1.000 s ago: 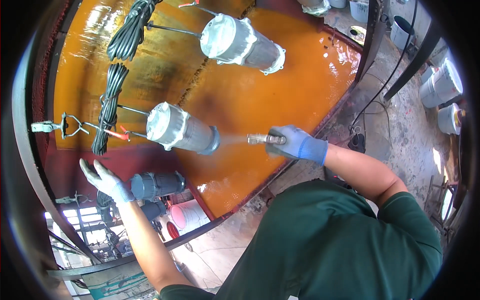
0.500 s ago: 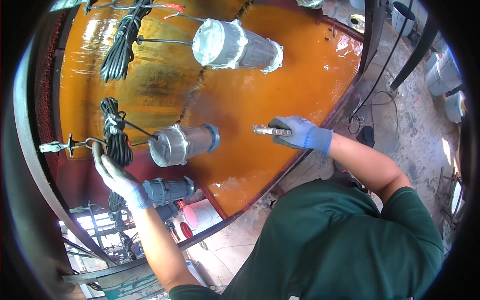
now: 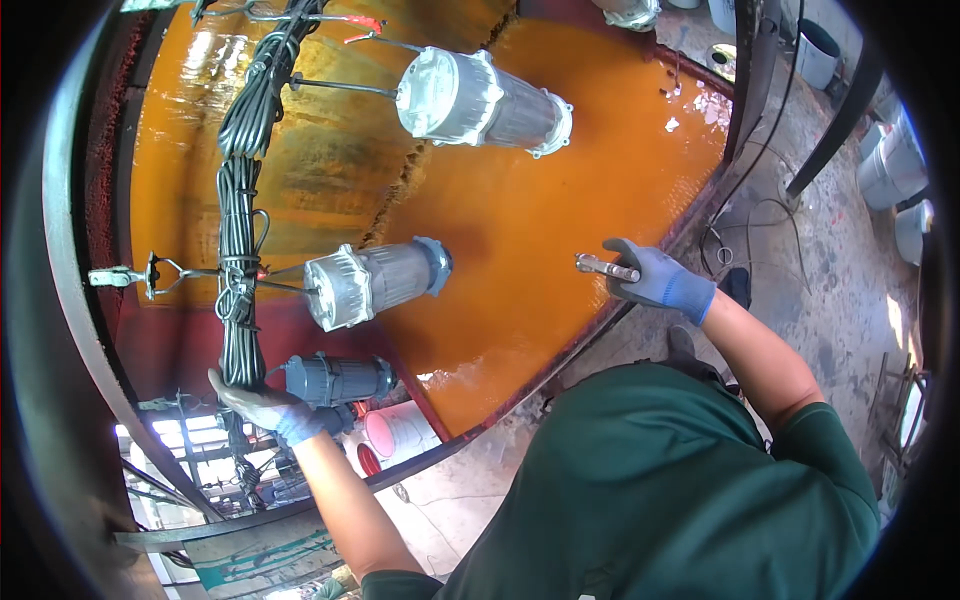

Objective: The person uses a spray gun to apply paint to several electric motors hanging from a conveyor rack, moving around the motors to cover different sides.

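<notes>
My right hand (image 3: 655, 277), in a blue-grey glove, grips a silver metal tool like a spray gun (image 3: 603, 266) over the orange surface. At the left, my gloved left hand (image 3: 262, 408) touches the lower end of a long bundle of black cable (image 3: 240, 290) with outstretched fingers; the cable hides part of the contact. Beside the bundle, a silver motor-like cylinder (image 3: 375, 282) hangs sideways from a hook (image 3: 150, 276). A larger silver cylinder (image 3: 485, 103) hangs farther off, and a dark grey one (image 3: 338, 380) lies nearer to my left hand.
The wet-looking orange panel (image 3: 540, 200) has a dark red rim (image 3: 690, 215). A curved steel rail (image 3: 70, 250) runs along the left. A pink-topped bucket (image 3: 395, 430) stands below. Grey buckets (image 3: 893, 170) and a loose black hose (image 3: 745, 190) are at the right.
My left hand has moved down along the cable bundle to its lower end. My right hand has shifted right with the tool. The cable now hangs straighter, and the hanging cylinder has turned slightly.
</notes>
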The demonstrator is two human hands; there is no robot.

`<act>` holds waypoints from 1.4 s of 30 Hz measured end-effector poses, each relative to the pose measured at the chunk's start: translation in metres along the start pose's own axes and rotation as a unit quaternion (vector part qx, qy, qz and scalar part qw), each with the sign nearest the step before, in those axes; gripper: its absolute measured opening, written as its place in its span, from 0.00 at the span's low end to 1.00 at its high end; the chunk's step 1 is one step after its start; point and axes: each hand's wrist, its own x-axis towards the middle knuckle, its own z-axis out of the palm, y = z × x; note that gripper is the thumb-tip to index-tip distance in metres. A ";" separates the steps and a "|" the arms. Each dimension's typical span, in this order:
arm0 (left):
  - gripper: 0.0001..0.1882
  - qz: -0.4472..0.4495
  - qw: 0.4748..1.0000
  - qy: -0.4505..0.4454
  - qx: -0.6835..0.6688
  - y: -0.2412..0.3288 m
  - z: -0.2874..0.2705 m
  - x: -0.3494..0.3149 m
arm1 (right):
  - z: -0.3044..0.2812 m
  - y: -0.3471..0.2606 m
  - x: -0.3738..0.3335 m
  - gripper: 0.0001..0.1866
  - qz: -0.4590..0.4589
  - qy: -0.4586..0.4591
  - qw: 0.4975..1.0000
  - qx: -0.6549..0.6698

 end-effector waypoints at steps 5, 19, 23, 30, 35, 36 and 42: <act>0.24 -0.536 0.764 -0.037 -0.356 0.062 0.063 -0.128 | -0.015 0.020 -0.020 0.15 -0.030 0.038 0.998 -0.038; 0.28 -0.699 0.217 -0.140 -0.666 0.101 0.191 -0.210 | -0.039 -0.025 -0.070 0.10 0.097 0.067 0.992 -0.032; 0.34 -0.766 0.048 -0.112 -0.631 0.050 0.197 -0.204 | -0.034 -0.022 -0.073 0.10 0.062 0.064 0.995 -0.048; 0.31 -0.815 0.097 -0.152 -0.551 0.046 0.194 -0.164 | -0.037 -0.020 -0.081 0.11 0.028 0.057 0.992 -0.110; 0.22 -0.801 0.275 -0.115 -0.519 0.040 0.197 -0.192 | -0.038 -0.011 -0.085 0.12 -0.003 0.070 0.992 -0.107; 0.22 -0.802 0.273 -0.116 -0.519 0.045 0.199 -0.198 | -0.039 -0.013 -0.087 0.12 0.018 0.071 0.991 -0.111; 0.44 -0.357 0.826 -0.267 -0.344 0.037 0.228 -0.242 | -0.043 -0.005 -0.096 0.14 0.022 0.072 0.989 -0.125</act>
